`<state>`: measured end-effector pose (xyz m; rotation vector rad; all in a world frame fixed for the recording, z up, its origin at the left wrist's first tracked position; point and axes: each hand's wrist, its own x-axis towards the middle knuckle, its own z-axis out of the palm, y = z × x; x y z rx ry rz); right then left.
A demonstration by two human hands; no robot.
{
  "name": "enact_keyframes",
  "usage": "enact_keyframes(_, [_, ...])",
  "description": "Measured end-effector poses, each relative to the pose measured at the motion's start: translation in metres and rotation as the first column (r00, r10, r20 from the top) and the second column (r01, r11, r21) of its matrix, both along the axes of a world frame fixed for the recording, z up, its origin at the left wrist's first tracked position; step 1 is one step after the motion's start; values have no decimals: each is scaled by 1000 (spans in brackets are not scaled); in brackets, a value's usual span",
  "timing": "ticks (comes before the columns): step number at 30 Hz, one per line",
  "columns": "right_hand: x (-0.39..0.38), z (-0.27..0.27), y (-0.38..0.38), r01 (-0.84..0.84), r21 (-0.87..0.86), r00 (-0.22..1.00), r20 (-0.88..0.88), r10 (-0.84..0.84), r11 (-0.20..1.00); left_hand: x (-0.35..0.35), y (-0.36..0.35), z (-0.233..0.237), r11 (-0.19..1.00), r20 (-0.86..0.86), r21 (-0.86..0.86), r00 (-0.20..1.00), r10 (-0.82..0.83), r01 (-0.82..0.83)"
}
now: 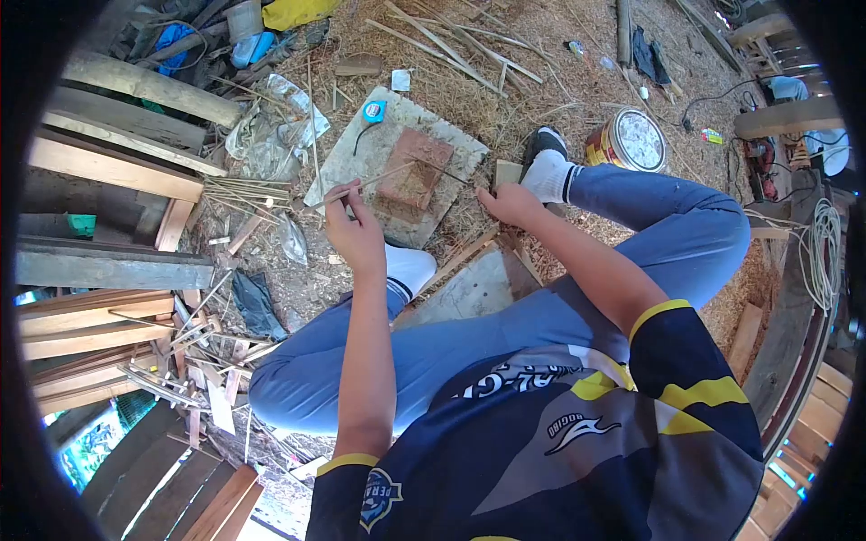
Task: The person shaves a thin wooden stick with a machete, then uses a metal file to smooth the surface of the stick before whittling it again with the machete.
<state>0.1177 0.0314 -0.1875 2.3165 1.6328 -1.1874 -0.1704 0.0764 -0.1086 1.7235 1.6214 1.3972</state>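
Observation:
My left hand (354, 221) pinches a thin wooden stick (379, 178), which slants over a reddish-brown block (408, 187). From the right, my right hand (511, 206) closes round the near end of a slim dark tool (444, 169); its kind is not clear. The tool's far end meets or crosses the stick above the block; contact is too small to tell. Under the block lies a flat grey slab (456, 135). A blue tape measure (374, 111) rests on the slab's far left part, with a short dark strip (363, 137) beside it.
A labelled bucket (639, 140) stands beyond my right foot (546, 167). Thin sticks (244, 191) lie in a bundle at left, near crumpled clear plastic (266, 140). Long wood strips (460, 50) lie on the shavings ahead. Stacked planks (117, 167) line the left side; coiled cable (823, 252) hangs at right.

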Motion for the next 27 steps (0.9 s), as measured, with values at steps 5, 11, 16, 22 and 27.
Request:
enact_keyframes(5, [-12,12,-2,53,7,997,-60,-52,999,3,2,-6,1000,108,1,994,11,-11])
enact_keyframes(11, [-57,71,0,-41,141,977,-202,69,989,-4,4,-16,999,104,31,994,26,-29])
enact_keyframes(16, [-47,59,-2,-33,155,977,-205,65,987,-5,2,-13,1000,125,22,992,12,-15])
enact_keyframes(22, [-36,55,2,-60,132,989,-126,77,989,2,-1,1,1000,-32,-8,999,17,-18])
enact_keyframes(27, [-49,60,-2,-78,198,966,-227,123,977,0,-3,2,999,17,-50,1000,11,-10])
